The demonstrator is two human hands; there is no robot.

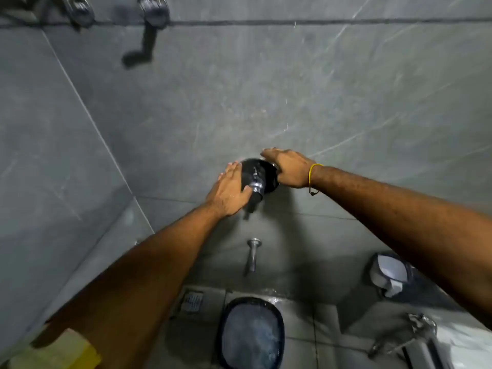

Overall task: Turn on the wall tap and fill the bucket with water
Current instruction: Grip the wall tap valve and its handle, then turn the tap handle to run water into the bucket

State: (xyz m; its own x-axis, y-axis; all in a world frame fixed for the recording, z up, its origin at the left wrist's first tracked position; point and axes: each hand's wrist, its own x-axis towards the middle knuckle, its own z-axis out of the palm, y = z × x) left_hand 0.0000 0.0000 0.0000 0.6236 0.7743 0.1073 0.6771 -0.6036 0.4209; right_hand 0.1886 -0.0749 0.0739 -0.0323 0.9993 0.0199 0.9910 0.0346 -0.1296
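A black round wall tap control (257, 174) with a chrome lever sits on the grey tiled wall. My left hand (229, 191) lies flat against its left side, thumb touching the lever. My right hand (288, 167), with a yellow wrist string, cups its right edge. Below the control, a chrome spout (252, 255) sticks out of the wall. On the floor under the spout stands a dark-rimmed bucket (226, 331) with churning water inside. Wet splashes shine on the floor behind the bucket.
A floor drain grate (193, 302) lies left of the bucket. A dark bin with a white liner (390, 274) stands at the right wall. Chrome fittings (418, 334) show at bottom right. Other black taps (153, 9) hang at top left. A yellow object (61, 352) sits at bottom left.
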